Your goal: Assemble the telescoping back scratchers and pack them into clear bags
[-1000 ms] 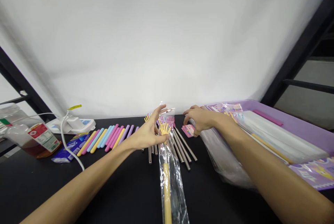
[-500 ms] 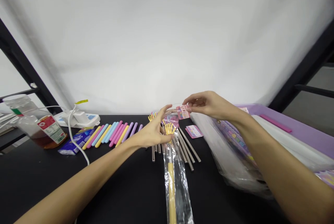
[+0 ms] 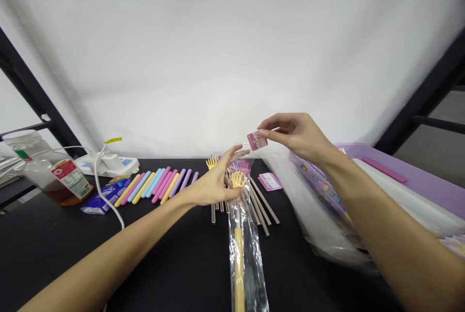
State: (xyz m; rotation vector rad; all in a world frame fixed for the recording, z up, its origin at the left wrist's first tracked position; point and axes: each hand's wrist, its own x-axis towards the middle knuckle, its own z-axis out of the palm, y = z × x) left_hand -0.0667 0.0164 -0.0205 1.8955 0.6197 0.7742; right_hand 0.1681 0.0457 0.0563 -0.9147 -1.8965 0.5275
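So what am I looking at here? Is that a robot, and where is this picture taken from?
There's no robot here. These are a person's own bare hands, filmed by a camera worn on their head that looks forward and down. The right hand pinches a small pink printed card in the air above a black table. The left hand is open, beside a yellow hand-shaped back scratcher in a clear bag. Pastel sticks, metal rods and another pink card lie on the table. To the right are clear plastic bags and a lilac tray.
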